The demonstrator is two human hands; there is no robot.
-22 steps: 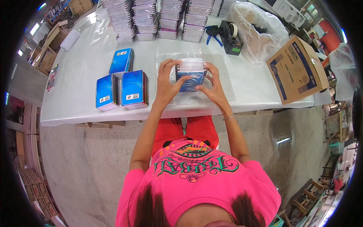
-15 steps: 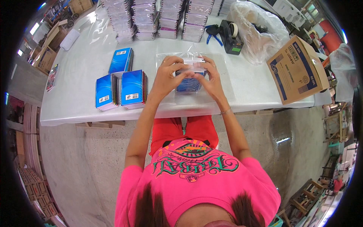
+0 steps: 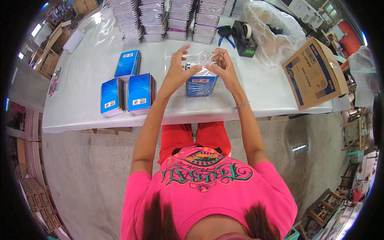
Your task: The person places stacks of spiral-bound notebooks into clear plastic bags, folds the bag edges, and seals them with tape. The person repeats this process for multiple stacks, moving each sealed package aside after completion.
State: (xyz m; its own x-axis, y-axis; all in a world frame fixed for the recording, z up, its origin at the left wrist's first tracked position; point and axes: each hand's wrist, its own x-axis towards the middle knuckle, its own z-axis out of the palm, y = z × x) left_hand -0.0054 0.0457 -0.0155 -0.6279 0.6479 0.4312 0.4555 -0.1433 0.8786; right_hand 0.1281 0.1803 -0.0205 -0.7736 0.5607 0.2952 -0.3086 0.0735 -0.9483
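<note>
In front of me on the table lies a stack of blue spiral notebooks (image 3: 200,87) with a clear plastic wrap (image 3: 206,59) around and over it. My left hand (image 3: 178,74) is at its left far corner, fingers raised and spread, the thumb resting on the plastic over the stack. Across from it, my right hand (image 3: 227,72) has its thumb on the plastic too, its fingers bent but apart from the thumb. To the left are three piles of unwrapped blue spiral notebooks (image 3: 141,94), with white labels on their covers.
Tall stacks of wrapped notebooks (image 3: 178,20) stand at the table's far side. Right of them are blue-handled cutters (image 3: 227,37), a black tape dispenser (image 3: 244,40) and a large clear plastic bag (image 3: 272,36). A cardboard box (image 3: 314,74) sits at the right edge.
My hands were close together, pinching the plastic over the stack. They have now moved apart, fingers lifted and opened, uncovering more of the top notebook and its label.
</note>
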